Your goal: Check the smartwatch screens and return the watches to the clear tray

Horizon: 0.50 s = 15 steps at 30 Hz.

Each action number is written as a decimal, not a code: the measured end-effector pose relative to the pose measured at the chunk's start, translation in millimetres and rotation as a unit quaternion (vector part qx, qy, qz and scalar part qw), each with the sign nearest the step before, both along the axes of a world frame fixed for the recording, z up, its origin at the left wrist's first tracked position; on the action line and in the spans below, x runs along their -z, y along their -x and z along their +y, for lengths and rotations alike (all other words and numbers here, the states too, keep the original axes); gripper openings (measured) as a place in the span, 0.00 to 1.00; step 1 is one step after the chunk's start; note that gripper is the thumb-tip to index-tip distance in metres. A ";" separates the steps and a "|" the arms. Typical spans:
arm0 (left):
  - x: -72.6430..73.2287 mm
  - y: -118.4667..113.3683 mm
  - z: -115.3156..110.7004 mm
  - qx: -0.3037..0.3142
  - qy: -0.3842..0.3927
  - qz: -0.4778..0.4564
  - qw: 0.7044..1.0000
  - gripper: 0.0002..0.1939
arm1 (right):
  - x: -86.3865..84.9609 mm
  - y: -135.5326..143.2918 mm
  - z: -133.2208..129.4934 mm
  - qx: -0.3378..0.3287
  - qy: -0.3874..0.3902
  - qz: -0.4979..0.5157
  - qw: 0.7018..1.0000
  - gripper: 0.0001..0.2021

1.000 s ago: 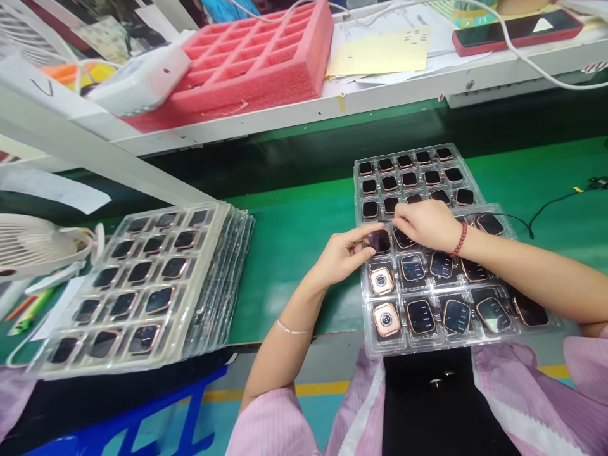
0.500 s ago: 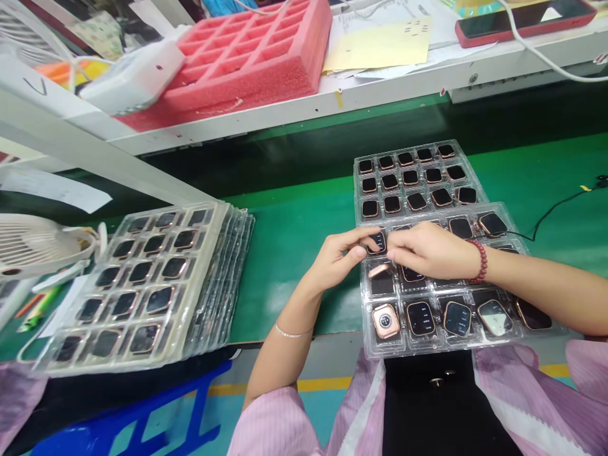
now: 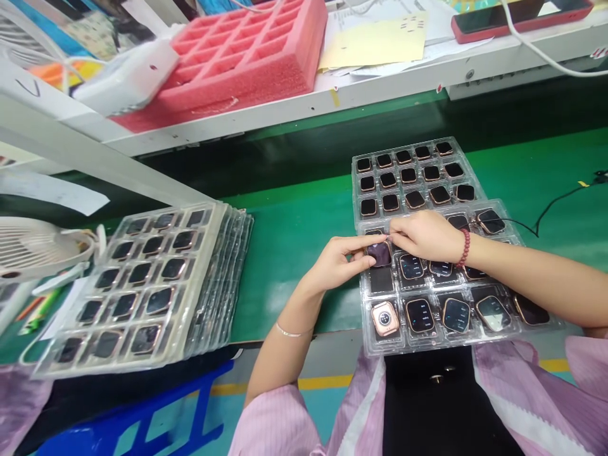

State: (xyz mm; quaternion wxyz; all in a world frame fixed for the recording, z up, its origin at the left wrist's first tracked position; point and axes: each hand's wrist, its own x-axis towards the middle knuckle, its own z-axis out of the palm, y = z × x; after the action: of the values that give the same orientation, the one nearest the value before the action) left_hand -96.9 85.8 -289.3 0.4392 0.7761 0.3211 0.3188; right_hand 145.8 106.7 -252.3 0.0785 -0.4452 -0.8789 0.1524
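Note:
Over the near clear plastic tray (image 3: 430,345), my left hand (image 3: 335,263) grips a smartwatch (image 3: 379,254) by its edge between thumb and fingers, its dark screen facing up. My right hand (image 3: 425,235) is closed in a pinch at the watch's upper right corner; whatever its fingertips hold is too small to make out. A thin black cable (image 3: 521,226) runs in from the right and passes behind that hand. Below the held watch is a tray pocket (image 3: 381,280) without a watch. A watch lying back-up (image 3: 384,318) shows its rose-gold case and round sensor.
Behind the near tray lies another tray of smartwatches (image 3: 407,175). To the left rises a stack of watch-filled trays (image 3: 209,285) beside a white fan (image 3: 38,247). Above, a white shelf (image 3: 380,88) carries red foam (image 3: 247,82), papers and a phone (image 3: 522,22).
My left hand now holds a watch raised and turned screen-up, which was tilted over the pocket before. My right hand has shifted slightly up and left, staying pinched.

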 end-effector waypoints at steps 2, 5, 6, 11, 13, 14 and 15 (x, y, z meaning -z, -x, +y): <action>-1.9 -1.2 -2.2 0.004 -0.039 0.023 0.999 0.18 | -6.3 -2.1 -1.3 0.027 -0.039 -0.002 0.999 0.13; -4.8 -5.1 -6.0 0.008 -0.095 0.063 0.993 0.13 | -22.2 -2.5 -19.6 -0.017 -0.070 0.034 0.997 0.14; -5.8 -6.8 -7.1 0.015 -0.108 0.068 0.992 0.11 | -26.8 -1.1 -30.3 -0.072 -0.064 0.033 0.995 0.14; -9.8 -12.5 -9.4 0.058 -0.110 0.066 0.990 0.09 | -27.9 10.4 -80.6 -0.308 0.033 -0.100 0.946 0.06; -10.4 -12.2 -9.2 0.058 -0.096 0.067 0.991 0.10 | -24.6 11.8 -82.9 -0.311 0.062 -0.108 0.942 0.06; -10.4 -11.6 -9.0 0.055 -0.086 0.065 0.993 0.11 | -24.3 11.6 -79.8 -0.308 0.081 -0.087 0.944 0.08; -10.2 -10.9 -8.7 0.050 -0.073 0.063 0.994 0.12 | -25.1 10.8 -74.8 -0.305 0.106 -0.053 0.945 0.10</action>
State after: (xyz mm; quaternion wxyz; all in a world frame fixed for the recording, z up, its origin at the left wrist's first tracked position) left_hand -86.0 77.1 -279.2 0.3756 0.8399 0.2843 0.2695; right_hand 135.0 32.0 -227.2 -0.0663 -0.1695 -0.9542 0.2373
